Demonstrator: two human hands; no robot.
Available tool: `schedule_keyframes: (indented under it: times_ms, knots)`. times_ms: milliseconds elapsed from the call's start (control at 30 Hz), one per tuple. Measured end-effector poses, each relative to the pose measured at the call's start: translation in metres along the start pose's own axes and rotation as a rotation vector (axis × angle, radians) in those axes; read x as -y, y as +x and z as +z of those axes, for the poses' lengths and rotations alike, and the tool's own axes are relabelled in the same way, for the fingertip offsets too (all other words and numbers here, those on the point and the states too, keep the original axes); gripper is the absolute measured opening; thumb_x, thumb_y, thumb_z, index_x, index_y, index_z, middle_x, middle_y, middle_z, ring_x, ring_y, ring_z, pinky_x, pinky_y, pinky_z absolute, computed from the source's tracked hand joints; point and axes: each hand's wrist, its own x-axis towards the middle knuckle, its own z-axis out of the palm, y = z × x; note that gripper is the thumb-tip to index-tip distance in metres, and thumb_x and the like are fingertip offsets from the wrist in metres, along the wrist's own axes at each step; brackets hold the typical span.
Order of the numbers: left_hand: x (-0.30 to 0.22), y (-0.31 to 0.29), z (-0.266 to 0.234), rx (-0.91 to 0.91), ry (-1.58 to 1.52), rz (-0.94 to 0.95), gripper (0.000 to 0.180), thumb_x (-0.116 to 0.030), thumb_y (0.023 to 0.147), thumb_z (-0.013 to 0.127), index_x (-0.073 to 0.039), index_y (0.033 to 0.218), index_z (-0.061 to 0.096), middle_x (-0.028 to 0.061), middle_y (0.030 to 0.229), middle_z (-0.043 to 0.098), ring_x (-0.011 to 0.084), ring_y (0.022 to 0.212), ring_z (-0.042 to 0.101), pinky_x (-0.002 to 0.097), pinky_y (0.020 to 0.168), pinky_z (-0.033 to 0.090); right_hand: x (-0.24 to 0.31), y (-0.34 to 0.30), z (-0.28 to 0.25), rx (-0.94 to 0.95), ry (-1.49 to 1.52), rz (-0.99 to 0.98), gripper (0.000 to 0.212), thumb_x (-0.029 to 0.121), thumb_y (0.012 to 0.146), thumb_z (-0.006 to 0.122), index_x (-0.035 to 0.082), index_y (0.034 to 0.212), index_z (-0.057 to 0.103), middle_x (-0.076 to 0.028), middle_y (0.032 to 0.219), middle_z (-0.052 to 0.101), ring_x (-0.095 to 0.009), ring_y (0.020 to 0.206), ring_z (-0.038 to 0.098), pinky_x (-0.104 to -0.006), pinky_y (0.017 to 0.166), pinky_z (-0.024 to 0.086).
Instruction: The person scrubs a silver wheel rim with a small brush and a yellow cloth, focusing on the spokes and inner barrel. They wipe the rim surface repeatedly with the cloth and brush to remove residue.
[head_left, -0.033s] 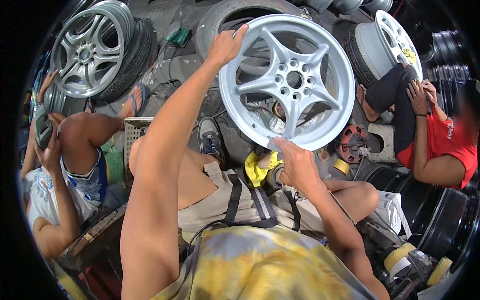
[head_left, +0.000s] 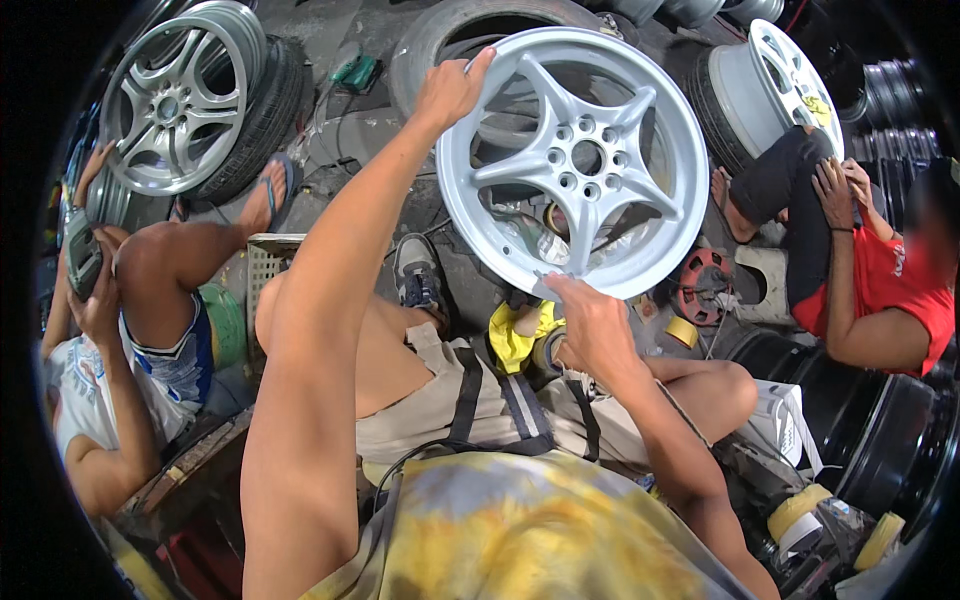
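A pale grey alloy wheel rim (head_left: 486, 178) with several star-like spokes is raised in front of me, its face toward me. My left hand (head_left: 450, 95) grips its upper left edge, fingers curled around the lip. At the lower edge, my right hand (head_left: 600, 322) is closed, with its fingertips against the lip. A small grey flat piece (head_left: 544, 284) shows at those fingertips; its kind cannot be made out. A yellow cloth (head_left: 513, 343) lies below the wheel, between my legs.
At left, a person holds a green-grey power tool (head_left: 82, 250) near a silver wheel (head_left: 222, 115) leaning on a tire. Another person in a red shirt (head_left: 900, 300) sits at right by a second wheel (head_left: 740, 90). A tire (head_left: 420, 50) lies behind mine; a red reel (head_left: 704, 285) stands right.
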Motion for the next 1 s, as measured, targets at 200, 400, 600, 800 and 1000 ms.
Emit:
schedule_keyframes:
  times_ms: [200, 400, 600, 800, 1000]
  knots:
    - [-0.013, 0.004, 0.004, 0.004, 0.030, 0.023, 0.081, -0.071, 0.097, 0.039, 0.000, 0.117, 0.072, 0.0314, 0.116, 0.068, 0.0464, 0.116, 0.062, 0.0524, 0.101, 0.047, 0.042, 0.087, 0.043, -0.239, 0.269, 0.085, 0.032, -0.006, 0.082, 0.058, 0.001, 0.111, 0.070, -0.027, 0.094, 0.069, -0.045, 0.084, 0.068, -0.0509, 0.074, 0.053]
    - [0.000, 0.006, 0.001, 0.023, 0.023, 0.052, 0.081, -0.070, 0.098, 0.036, 0.001, 0.117, 0.072, 0.0304, 0.116, 0.068, 0.0473, 0.117, 0.061, 0.0528, 0.102, 0.046, -0.003, 0.008, -0.022, 0.175, -0.089, 0.009, 0.043, -0.007, 0.079, 0.060, 0.002, 0.120, 0.066, -0.022, 0.109, 0.070, -0.042, 0.092, 0.070, -0.0488, 0.079, 0.058]
    - [-0.009, 0.010, 0.007, 0.013, 0.027, 0.070, 0.082, -0.070, 0.098, 0.036, 0.002, 0.116, 0.072, 0.0310, 0.115, 0.068, 0.0478, 0.116, 0.061, 0.0525, 0.102, 0.046, 0.002, 0.050, 0.028, 0.020, -0.104, 0.075, 0.041, -0.005, 0.078, 0.062, 0.001, 0.118, 0.066, -0.021, 0.109, 0.071, -0.041, 0.090, 0.071, -0.0480, 0.078, 0.059]
    - [0.001, 0.009, 0.001, 0.035, 0.003, 0.069, 0.083, -0.071, 0.098, 0.037, 0.002, 0.118, 0.071, 0.0332, 0.109, 0.069, 0.0491, 0.113, 0.063, 0.0517, 0.101, 0.046, 0.002, 0.012, -0.016, 0.115, -0.040, 0.014, 0.033, -0.005, 0.081, 0.058, -0.001, 0.112, 0.068, -0.024, 0.101, 0.071, -0.044, 0.081, 0.069, -0.0520, 0.072, 0.056]
    - [-0.009, 0.007, 0.007, -0.009, 0.031, 0.096, 0.079, -0.069, 0.099, 0.038, 0.000, 0.116, 0.072, 0.0325, 0.108, 0.069, 0.0499, 0.111, 0.063, 0.0531, 0.099, 0.047, 0.013, 0.047, 0.016, 0.012, 0.011, 0.002, 0.036, -0.005, 0.082, 0.055, 0.000, 0.115, 0.067, -0.022, 0.104, 0.071, -0.041, 0.087, 0.070, -0.0462, 0.076, 0.057]
